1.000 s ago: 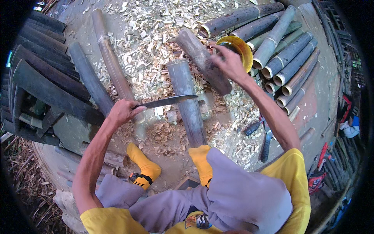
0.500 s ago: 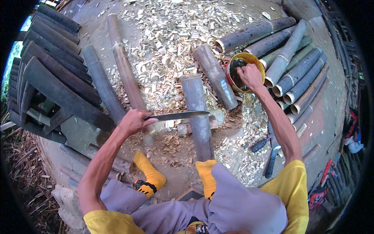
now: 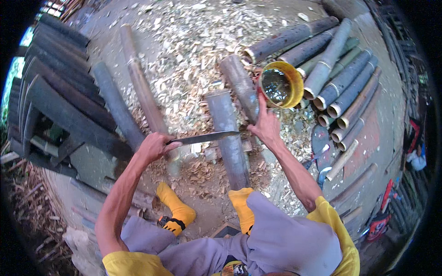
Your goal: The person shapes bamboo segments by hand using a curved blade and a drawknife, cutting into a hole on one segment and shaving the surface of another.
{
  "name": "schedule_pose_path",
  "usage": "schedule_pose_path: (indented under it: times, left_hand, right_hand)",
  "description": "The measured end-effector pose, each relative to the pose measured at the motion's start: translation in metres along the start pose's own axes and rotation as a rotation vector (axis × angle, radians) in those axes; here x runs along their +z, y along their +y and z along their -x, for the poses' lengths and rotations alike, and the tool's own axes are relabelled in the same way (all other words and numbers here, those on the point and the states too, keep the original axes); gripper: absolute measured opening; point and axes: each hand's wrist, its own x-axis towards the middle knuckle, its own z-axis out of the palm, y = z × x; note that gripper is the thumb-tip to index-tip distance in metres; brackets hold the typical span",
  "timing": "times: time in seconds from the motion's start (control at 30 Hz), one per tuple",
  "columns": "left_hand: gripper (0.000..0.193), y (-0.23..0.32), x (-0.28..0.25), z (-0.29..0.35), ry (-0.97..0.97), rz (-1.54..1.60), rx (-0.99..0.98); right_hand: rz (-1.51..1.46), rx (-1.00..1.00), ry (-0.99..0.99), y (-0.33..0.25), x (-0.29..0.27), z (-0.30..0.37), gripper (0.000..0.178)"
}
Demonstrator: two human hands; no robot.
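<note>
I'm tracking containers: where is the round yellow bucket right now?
In the head view, upper right of centre, the yellow bucket stands between a brownish cylindrical length and the piled grey bamboo tubes, just beyond the right hand.

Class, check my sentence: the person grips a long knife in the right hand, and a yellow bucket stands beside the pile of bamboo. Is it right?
Not quite: the head view shows the long knife gripped in the left hand, not the right hand. The yellow bucket does stand beside the pile of bamboo.
</note>
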Motion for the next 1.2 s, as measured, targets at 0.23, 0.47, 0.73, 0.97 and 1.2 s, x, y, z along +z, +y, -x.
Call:
schedule_pose_path:
  times: [0.23,0.47,0.73,0.97,1.2]
  left_hand:
    - [0.049,-0.012,-0.007,-0.001,-0.078,0.138,-0.069]
    - [0.048,0.000,0.006,-0.002,-0.164,0.198,-0.276]
    - [0.034,0.010,0.015,0.034,0.388,-0.227,-0.135]
    - [0.037,0.120,-0.083,-0.040,0.438,-0.339,0.164]
    - [0.016,0.209,-0.085,-0.164,0.231,-0.614,0.229]
  right_hand:
    - [-0.863,-0.231,-0.028,0.021,-0.016,0.033,0.107]
    - [-1.056,-0.153,-0.066,0.049,-0.043,0.085,0.098]
    - [-0.456,0.156,0.187,0.136,0.029,0.176,0.093]
    - [-0.326,0.246,0.034,0.161,0.047,0.198,0.086]
    - [-0.333,0.251,-0.068,0.150,0.026,0.192,0.090]
